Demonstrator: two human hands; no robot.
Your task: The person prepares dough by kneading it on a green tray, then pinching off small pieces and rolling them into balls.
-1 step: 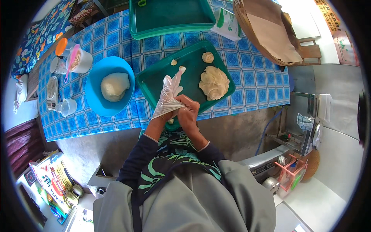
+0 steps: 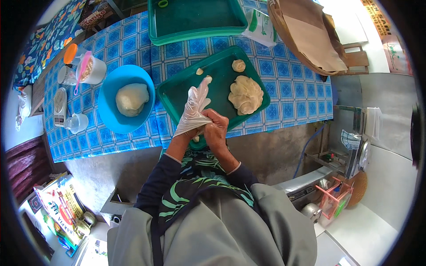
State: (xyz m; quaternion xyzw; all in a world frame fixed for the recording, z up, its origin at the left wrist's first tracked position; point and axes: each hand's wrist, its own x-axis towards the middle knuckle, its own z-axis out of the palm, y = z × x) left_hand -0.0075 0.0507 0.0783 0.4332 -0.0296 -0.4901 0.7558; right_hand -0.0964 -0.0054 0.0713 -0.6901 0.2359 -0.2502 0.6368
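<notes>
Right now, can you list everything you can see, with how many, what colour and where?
bowl: one, blue, left
bowl dough: one, white, in bowl
near tray: one, green, middle
big dough: one, cream, near tray's right
dough ball: one, cream, beyond big dough
far trays: count unclear, green, top
packet: one, white-and-green, beside far trays
tub: one, white, upper left
spoon: one, pink, against tub
scale: one, white, left of bowl
wicker tray: one, brown, upper right
tablecloth: one, blue-and-white, under bowl
left hand: one, in white glove, over near tray
right hand: one, bare, pinching white glove
</notes>
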